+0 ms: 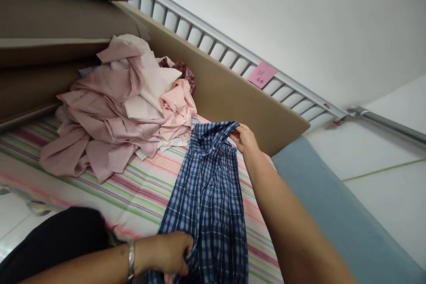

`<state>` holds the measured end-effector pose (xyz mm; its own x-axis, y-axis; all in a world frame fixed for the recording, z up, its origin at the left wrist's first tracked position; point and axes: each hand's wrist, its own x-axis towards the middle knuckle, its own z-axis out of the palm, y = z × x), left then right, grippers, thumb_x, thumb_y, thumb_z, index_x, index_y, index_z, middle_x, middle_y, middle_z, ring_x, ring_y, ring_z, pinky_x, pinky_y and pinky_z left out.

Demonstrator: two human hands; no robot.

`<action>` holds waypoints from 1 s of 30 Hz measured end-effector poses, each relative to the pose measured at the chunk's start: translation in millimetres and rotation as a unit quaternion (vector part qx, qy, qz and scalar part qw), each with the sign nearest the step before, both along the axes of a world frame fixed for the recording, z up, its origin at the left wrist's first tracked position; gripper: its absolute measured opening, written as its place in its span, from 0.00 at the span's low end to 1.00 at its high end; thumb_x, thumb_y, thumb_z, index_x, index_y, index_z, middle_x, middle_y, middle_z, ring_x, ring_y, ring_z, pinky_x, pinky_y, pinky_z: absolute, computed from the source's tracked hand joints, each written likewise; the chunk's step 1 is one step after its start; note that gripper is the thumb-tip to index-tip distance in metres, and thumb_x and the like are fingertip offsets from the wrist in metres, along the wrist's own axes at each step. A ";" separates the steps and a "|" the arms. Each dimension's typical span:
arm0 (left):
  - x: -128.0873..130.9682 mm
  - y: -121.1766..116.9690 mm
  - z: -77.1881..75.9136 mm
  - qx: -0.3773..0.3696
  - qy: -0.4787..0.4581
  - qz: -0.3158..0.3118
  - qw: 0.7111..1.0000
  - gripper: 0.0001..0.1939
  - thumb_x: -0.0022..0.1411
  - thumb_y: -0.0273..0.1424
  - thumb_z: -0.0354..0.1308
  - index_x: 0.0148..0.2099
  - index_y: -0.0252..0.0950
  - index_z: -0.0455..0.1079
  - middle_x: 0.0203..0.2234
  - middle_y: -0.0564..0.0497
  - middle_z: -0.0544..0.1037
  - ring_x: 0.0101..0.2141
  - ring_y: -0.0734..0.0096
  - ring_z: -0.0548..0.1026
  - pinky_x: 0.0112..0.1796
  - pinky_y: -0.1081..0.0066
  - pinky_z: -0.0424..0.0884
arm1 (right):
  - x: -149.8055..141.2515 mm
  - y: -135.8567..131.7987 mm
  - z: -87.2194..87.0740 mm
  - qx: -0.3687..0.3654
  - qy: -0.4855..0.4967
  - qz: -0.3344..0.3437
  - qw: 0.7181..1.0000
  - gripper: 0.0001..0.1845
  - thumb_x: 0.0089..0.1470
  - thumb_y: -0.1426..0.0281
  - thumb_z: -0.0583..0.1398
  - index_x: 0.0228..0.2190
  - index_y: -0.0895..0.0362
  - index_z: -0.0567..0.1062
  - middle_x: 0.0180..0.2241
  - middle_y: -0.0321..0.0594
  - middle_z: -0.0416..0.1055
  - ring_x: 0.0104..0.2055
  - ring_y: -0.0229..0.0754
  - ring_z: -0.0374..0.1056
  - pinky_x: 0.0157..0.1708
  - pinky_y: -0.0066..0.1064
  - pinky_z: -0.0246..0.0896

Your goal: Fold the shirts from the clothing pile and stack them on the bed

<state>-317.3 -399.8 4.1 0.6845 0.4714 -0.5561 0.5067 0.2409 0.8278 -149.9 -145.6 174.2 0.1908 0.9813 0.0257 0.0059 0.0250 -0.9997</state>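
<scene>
A blue plaid shirt (208,195) lies stretched lengthwise over a striped bed sheet (140,195). My right hand (244,138) is closed, pinching the shirt at its collar end at the far side. My left hand (171,253), with a metal bracelet on the wrist, is closed on the shirt's near hem at the bottom of the view. The shirt hangs taut between the two hands.
A pile of pink and white shirts (120,111) sits on the sheet to the left. A tan headboard (226,93) runs behind, with a white railing and a pink sticky note (262,74). Brown cushions (49,22) stack at upper left. A blue mattress edge (319,195) lies right.
</scene>
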 end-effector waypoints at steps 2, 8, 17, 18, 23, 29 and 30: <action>4.0 -0.9 -5.9 -0.013 0.005 0.007 1.000 0.13 0.40 0.24 0.54 0.31 0.41 0.59 0.15 0.61 0.61 0.13 0.73 0.65 0.15 0.76 0.59 | 7.0 -2.9 -8.0 -0.007 -0.001 -0.005 1.000 0.07 0.43 0.78 0.58 0.27 0.57 0.68 0.21 0.30 0.69 0.24 0.32 0.67 0.33 0.28 0.67; 12.0 3.7 -14.2 -0.041 -0.028 0.027 0.998 0.15 0.39 0.25 0.58 0.32 0.39 0.60 0.21 0.59 0.65 0.13 0.76 0.66 0.16 0.76 0.61 | 13.0 -0.9 -8.9 -0.001 0.005 -0.003 1.000 0.07 0.41 0.78 0.60 0.27 0.56 0.69 0.21 0.29 0.70 0.26 0.33 0.68 0.34 0.29 0.68; 3.7 3.4 1.1 -0.019 -0.042 -0.020 0.999 0.15 0.40 0.25 0.58 0.33 0.39 0.60 0.21 0.60 0.66 0.11 0.79 0.63 0.14 0.79 0.56 | 19.0 3.1 3.7 0.020 0.004 -0.016 1.000 0.07 0.42 0.79 0.59 0.27 0.56 0.69 0.21 0.30 0.71 0.27 0.34 0.69 0.33 0.29 0.69; 0.5 4.1 6.1 -0.020 -0.042 -0.028 0.999 0.15 0.41 0.25 0.58 0.33 0.39 0.60 0.21 0.60 0.66 0.11 0.79 0.63 0.14 0.79 0.55 | 19.0 3.4 6.7 0.026 0.003 -0.015 1.000 0.07 0.43 0.79 0.58 0.27 0.56 0.69 0.21 0.30 0.71 0.27 0.34 0.69 0.34 0.29 0.69; -5.0 8.7 17.3 -0.016 -0.043 -0.035 0.998 0.15 0.41 0.24 0.59 0.34 0.39 0.62 0.20 0.61 0.65 0.13 0.80 0.62 0.15 0.79 0.56 | 19.1 9.1 24.0 0.048 -0.004 -0.015 0.999 0.06 0.43 0.78 0.59 0.26 0.57 0.69 0.23 0.30 0.72 0.28 0.34 0.69 0.35 0.30 0.69; 15.3 7.2 1.0 0.058 -0.061 0.019 0.996 0.13 0.44 0.17 0.58 0.32 0.38 0.68 0.20 0.62 0.64 0.18 0.84 0.58 0.19 0.80 0.55 | 36.5 14.3 14.0 0.014 -0.045 -0.059 0.997 0.06 0.47 0.77 0.58 0.29 0.55 0.68 0.24 0.30 0.72 0.30 0.33 0.70 0.37 0.29 0.69; 17.4 6.8 -0.6 0.051 -0.076 0.026 0.995 0.11 0.46 0.17 0.58 0.32 0.37 0.68 0.20 0.62 0.64 0.19 0.83 0.59 0.21 0.80 0.57 | 42.7 10.7 6.2 -0.003 -0.061 -0.073 0.995 0.05 0.49 0.77 0.57 0.29 0.55 0.68 0.25 0.30 0.71 0.30 0.33 0.70 0.37 0.28 0.69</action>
<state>-299.8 -393.0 3.5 0.7304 0.5565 -0.3960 0.3632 0.1746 0.9152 -107.2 -134.9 180.4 0.3270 0.9436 0.0525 0.1312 0.0097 -0.9913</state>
